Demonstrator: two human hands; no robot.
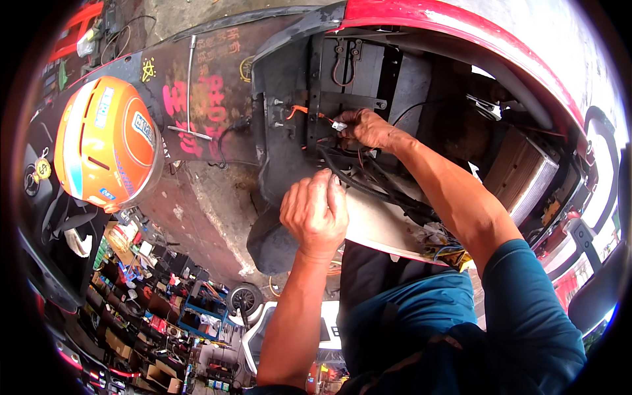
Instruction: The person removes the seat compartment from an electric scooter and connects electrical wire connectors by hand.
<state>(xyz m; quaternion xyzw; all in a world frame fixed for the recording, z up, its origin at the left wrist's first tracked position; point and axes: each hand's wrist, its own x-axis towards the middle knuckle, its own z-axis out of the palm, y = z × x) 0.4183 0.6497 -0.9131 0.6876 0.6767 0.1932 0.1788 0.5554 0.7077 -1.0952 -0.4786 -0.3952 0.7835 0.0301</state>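
My right hand [370, 130] reaches into the open bay of a red vehicle body [421, 12]. Its fingers pinch near a small white wire connector [339, 126], from which an orange-sleeved wire [299, 110] runs left to a black bracket. My left hand [315, 212] is curled closed just below, its fingertips close by a black corrugated cable [355, 185]; what they hold, if anything, is hidden. More dark wires pass beneath my right wrist. A bundle of coloured wires [444, 251] lies at the bay's near edge.
An orange helmet [108, 141] and a metal T-handle wrench [191, 89] rest on the marked brown surface to the left. Grey battery-like blocks [363, 69] and a finned metal box [520, 172] sit in the bay. Cluttered shelves and a wheel [244, 299] stand lower left.
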